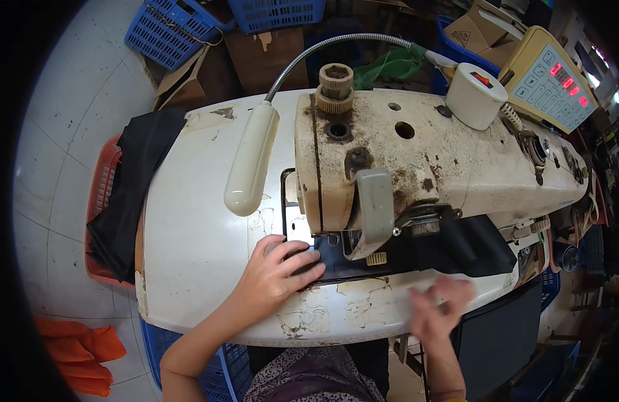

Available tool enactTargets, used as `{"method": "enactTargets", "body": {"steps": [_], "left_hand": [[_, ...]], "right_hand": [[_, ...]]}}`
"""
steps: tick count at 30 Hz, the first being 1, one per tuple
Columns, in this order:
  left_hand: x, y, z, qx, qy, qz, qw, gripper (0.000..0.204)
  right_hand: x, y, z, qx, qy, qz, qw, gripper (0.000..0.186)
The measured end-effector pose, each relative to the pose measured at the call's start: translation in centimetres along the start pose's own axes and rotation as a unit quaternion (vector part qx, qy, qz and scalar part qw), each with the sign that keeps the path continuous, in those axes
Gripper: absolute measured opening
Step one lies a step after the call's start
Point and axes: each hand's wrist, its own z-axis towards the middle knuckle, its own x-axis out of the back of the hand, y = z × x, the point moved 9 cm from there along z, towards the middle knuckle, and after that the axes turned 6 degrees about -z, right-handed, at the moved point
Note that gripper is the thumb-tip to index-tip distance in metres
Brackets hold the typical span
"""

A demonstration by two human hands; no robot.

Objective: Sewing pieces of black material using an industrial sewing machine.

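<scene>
Black cloth (467,251) lies under the sewing machine's (423,167) arm, longer left to right. Right hand's (443,305) nearer, just on its near side, too blurry to tell if it's pinching; left hand's (272,275) further left, fingers loosely spread.

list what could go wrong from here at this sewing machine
The left hand lies close to the machine's head, so it might get pinched or pricked if the machine runs; the needle cannot be made out.

The right hand, blurred by motion, looks to be off the black cloth, so the cloth could skew if fed like this.
</scene>
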Motion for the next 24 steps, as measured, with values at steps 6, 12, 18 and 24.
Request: {"method": "enactTargets", "body": {"steps": [6,12,18,24], "left_hand": [[-0.5,-2.1,1.0,-0.004,0.012,0.0,1.0,0.036],[-0.7,-4.3,1.9,0.004,0.047,-0.013,0.999,0.032],[0.3,-4.2,2.8,0.01,0.063,-0.011,0.998,0.03],[-0.1,-4.0,2.8,0.026,0.048,-0.017,0.998,0.027]], "right_hand": [[3.0,11.0,0.7,-0.173,0.077,-0.2,0.961,0.038],[3.2,14.2,0.6,-0.284,0.062,-0.303,0.908,0.036],[1.8,17.8,-2.7,-0.372,-0.057,-0.33,0.866,0.042],[3.3,16.3,-2.0,-0.342,0.028,-0.289,0.894,0.044]]}}
